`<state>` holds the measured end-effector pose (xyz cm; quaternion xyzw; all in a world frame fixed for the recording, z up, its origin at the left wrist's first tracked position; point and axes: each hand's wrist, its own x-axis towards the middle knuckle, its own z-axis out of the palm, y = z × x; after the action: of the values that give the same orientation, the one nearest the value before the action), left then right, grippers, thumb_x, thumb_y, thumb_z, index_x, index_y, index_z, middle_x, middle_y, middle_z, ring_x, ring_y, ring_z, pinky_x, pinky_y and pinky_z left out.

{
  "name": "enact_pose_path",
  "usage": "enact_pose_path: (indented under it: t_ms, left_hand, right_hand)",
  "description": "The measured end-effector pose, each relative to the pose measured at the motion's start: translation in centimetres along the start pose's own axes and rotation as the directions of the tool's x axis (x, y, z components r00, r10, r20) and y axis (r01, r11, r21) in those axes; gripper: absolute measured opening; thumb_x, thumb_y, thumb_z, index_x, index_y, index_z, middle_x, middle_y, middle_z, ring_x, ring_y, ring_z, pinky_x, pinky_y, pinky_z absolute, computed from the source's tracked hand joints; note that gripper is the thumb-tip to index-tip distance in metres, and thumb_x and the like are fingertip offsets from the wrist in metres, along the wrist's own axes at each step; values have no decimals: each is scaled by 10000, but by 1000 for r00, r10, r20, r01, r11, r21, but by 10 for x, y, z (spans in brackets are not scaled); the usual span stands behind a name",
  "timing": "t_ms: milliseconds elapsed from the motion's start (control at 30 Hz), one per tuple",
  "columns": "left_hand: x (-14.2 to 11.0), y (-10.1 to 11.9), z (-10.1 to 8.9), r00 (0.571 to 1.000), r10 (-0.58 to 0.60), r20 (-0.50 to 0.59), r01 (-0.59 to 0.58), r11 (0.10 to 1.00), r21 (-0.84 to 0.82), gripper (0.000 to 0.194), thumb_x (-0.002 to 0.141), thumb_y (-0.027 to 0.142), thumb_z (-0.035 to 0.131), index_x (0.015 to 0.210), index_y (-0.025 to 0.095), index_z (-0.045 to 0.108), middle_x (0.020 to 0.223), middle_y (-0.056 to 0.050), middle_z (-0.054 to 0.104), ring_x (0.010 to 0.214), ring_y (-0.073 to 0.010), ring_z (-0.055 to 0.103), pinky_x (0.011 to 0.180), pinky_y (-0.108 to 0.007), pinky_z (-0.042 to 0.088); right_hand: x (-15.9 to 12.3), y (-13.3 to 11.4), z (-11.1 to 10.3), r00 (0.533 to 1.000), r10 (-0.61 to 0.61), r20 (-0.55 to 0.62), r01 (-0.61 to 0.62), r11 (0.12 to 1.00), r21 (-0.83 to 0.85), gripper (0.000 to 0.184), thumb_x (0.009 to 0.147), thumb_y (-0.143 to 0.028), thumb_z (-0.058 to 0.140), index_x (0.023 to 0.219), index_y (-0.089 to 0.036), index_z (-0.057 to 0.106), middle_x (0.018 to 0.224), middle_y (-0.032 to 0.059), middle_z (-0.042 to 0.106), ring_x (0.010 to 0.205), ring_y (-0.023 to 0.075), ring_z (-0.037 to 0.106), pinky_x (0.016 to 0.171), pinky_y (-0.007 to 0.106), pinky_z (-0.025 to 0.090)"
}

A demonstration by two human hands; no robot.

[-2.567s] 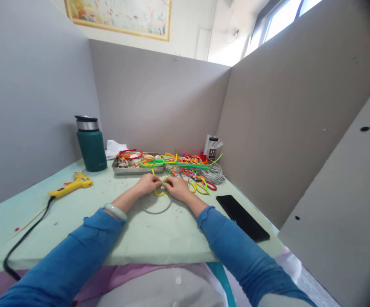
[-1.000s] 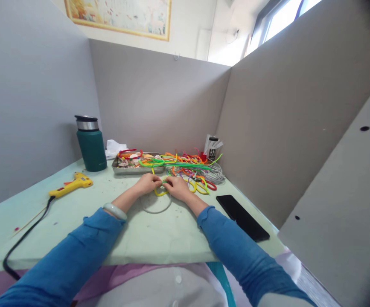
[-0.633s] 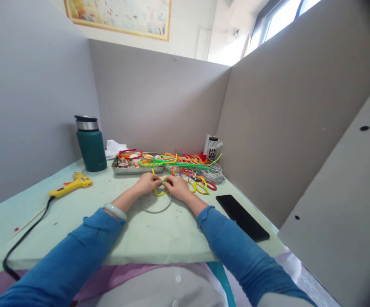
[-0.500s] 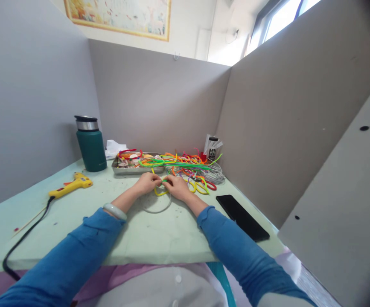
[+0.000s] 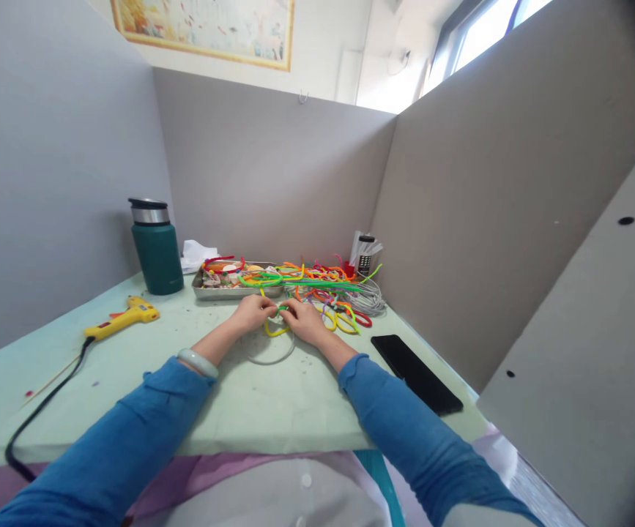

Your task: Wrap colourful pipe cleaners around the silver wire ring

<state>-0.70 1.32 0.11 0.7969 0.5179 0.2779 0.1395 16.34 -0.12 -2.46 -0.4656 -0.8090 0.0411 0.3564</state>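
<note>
Over the middle of the table, my left hand (image 5: 254,312) and my right hand (image 5: 303,320) meet with fingertips pinched close together. Between them shows a short green pipe cleaner (image 5: 283,309), gripped from both sides. A yellow pipe cleaner (image 5: 276,333) curves just below the fingers, and its other end sticks up behind my left hand. Under both hands hangs or lies a thin grey ring (image 5: 272,363); whether it is joined to the green and yellow pieces I cannot tell. My fingers hide most of the join.
A metal tray (image 5: 229,294) of small parts stands behind my hands, beside a heap of coloured pipe cleaners (image 5: 328,282). Left are a green bottle (image 5: 157,256) and a corded yellow glue gun (image 5: 124,318). A black phone (image 5: 417,373) lies right. Grey partitions (image 5: 273,161) enclose the table.
Both hands stay in place with only slight finger movement. A little more of the green pipe cleaner shows between the fingertips, and the grey ring has shifted slightly.
</note>
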Motion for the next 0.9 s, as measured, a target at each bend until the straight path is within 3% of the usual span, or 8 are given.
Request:
enact_pose_path:
  t_ms: [900]
  left_hand:
    - [-3, 0, 2, 999, -21, 28, 23, 994, -106, 285, 690, 358, 468, 631, 122, 616, 549, -11, 528, 519, -110, 395, 495, -229, 284]
  right_hand:
    - [1, 5, 4, 999, -37, 2, 37, 999, -17, 235, 842, -360, 453, 923, -229, 630, 804, 7, 659, 694, 124, 555, 602, 208, 338]
